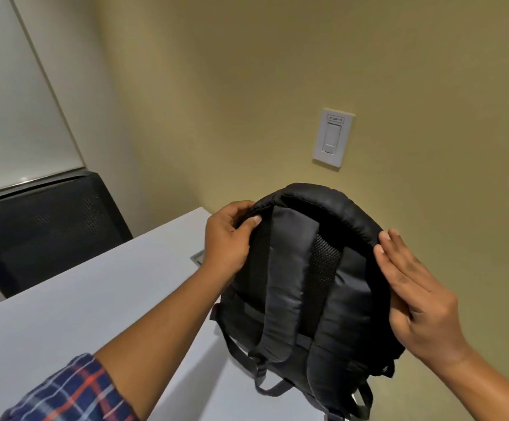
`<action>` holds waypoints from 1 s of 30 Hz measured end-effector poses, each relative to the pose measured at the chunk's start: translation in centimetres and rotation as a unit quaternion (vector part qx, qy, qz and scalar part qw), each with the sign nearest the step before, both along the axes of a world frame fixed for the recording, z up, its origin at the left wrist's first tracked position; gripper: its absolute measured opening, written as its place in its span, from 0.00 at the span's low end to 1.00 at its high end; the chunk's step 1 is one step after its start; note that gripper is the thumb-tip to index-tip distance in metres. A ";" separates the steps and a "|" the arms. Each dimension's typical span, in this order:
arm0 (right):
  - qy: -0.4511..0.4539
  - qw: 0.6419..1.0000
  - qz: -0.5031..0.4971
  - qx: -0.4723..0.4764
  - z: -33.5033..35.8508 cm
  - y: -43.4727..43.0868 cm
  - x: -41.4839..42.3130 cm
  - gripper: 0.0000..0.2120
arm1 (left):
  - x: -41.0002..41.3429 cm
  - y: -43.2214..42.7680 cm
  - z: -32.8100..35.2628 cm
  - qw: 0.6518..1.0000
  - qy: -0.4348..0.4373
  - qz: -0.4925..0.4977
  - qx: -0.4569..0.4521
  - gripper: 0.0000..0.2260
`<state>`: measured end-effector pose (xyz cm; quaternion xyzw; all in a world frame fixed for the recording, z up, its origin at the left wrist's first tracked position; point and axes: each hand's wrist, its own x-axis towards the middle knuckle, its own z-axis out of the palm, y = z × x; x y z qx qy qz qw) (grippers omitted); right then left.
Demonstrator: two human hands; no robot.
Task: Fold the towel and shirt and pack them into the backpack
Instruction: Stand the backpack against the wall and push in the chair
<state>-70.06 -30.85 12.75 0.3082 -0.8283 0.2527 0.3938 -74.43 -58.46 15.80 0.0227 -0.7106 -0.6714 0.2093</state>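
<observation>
A black backpack (pixel 305 287) stands upright on the grey table (pixel 95 299), its padded shoulder straps facing me. My left hand (pixel 227 238) grips its top left edge, thumb on the strap side. My right hand (pixel 417 296) lies flat against the top right side of the bag with its fingers straight and together. Neither a towel nor a shirt is in view, and the bag's opening is hidden from me.
A yellow wall with a white switch plate (pixel 333 138) rises just behind the bag. A black mesh chair (pixel 43 226) stands at the table's far left corner, under a white board. A small metal grommet (pixel 198 258) sits in the tabletop near my left wrist.
</observation>
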 end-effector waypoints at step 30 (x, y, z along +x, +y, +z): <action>-0.168 0.802 -0.026 0.572 -24.4 -6.6 -5.4 0.37 | 10.6 -5.1 -29.8 0.743 -0.450 -0.162 -0.467 0.46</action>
